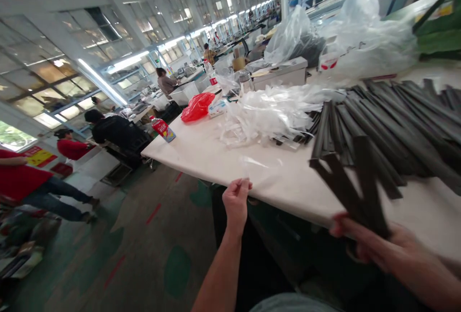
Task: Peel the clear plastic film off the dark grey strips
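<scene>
My left hand (236, 201) is pinched on the edge of a thin clear plastic bag (261, 163) that lies flat on the white table (201, 153). My right hand (363, 242), at the table's near edge, is closed on a few long dark flat strips (345, 182) that fan upward from it. Behind them lies a big pile of the same dark strips (403, 120), spread over the right side of the table. A heap of clear plastic bags (266, 113) lies in the middle of the table.
A red plastic bag (197, 106), a red-labelled bottle (163, 129), a white box (284, 72) and bulging clear sacks (360, 33) stand further back. People sit or stand at the left, near the windows (46, 96). Green floor (144, 235) lies below.
</scene>
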The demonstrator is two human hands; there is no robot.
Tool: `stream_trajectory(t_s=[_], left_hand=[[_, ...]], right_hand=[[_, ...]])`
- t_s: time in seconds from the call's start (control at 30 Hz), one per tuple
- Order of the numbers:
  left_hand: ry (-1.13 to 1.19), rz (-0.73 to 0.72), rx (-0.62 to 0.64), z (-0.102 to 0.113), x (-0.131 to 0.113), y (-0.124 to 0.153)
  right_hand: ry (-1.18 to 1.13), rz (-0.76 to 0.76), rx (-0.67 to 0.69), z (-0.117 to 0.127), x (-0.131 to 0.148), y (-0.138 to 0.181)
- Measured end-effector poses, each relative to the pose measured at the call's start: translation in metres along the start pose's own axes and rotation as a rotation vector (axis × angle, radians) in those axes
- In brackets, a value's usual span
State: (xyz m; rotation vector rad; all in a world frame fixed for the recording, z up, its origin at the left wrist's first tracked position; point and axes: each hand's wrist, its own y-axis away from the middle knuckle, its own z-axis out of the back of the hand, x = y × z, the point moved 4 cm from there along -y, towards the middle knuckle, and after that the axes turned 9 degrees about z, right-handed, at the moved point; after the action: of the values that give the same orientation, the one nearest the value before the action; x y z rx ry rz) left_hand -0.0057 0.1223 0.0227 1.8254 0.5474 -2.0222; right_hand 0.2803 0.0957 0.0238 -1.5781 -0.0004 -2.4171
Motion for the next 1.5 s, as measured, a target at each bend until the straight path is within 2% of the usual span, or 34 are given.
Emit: stream_trajectory(t_s=[0.1,0.17,0.27,0.37,0.5,0.57,0.63,0.8,0.87,0.93,1.03,1.07,1.13,1.23,1.3,1.37,1.5], left_hand=[[-0.179,-0.175,0.086,-0.007,-0.027,0.025],[-0.259,-0.318,0.15,-0.01,-0.041,0.034],[-0.456,-0.615,0.21,-0.014,-0.052,0.043],[-0.67,-0.882,0.216,-0.018,-0.053,0.05],[-0.71,-0.965,0.239,-0.023,-0.05,0.057],[-0.639,-0.909,0.274,-0.024,-0.049,0.06],[-0.496,-0.737,0.313,-0.022,-0.046,0.058],[-0.079,-0.009,0.571,-0.025,-0.029,0.053],[-0.024,0.201,0.666,-0.033,-0.024,0.059],[-0.006,0.318,0.75,-0.042,-0.019,0.068],[0.029,0.384,0.823,-0.052,-0.015,0.069],[0.061,0.403,0.8,-0.05,-0.015,0.06],[0.211,0.455,0.648,-0.037,-0.02,0.023],[0.689,0.52,0.181,0.003,-0.038,-0.058],[0.891,0.516,-0.005,0.023,-0.05,-0.095],[0.942,0.51,-0.043,0.028,-0.053,-0.104],[0.801,0.554,0.061,-0.005,-0.022,-0.058]], right_hand=[[-0.274,-0.103,0.173,-0.04,0.018,-0.018],[-0.338,-0.114,0.144,-0.055,0.032,-0.033],[-0.328,-0.116,0.051,-0.061,0.043,-0.051],[-0.311,-0.143,0.006,-0.059,0.042,-0.06],[-0.304,-0.157,-0.012,-0.059,0.034,-0.062],[-0.309,-0.139,-0.023,-0.058,0.031,-0.062],[-0.318,-0.121,-0.048,-0.053,0.031,-0.061],[-0.232,0.031,-0.054,-0.037,0.038,-0.058],[-0.144,0.113,-0.049,-0.036,0.041,-0.057],[-0.072,0.164,-0.041,-0.038,0.043,-0.055],[-0.002,0.198,0.001,-0.038,0.047,-0.05],[0.008,0.197,0.022,-0.036,0.049,-0.048],[0.017,0.179,0.066,-0.029,0.052,-0.041],[-0.008,0.107,0.126,-0.017,0.047,-0.027],[-0.051,0.045,0.138,-0.012,0.036,-0.015],[-0.118,-0.026,0.142,-0.012,0.021,-0.003],[-0.332,-0.235,0.122,-0.019,-0.009,0.018]])
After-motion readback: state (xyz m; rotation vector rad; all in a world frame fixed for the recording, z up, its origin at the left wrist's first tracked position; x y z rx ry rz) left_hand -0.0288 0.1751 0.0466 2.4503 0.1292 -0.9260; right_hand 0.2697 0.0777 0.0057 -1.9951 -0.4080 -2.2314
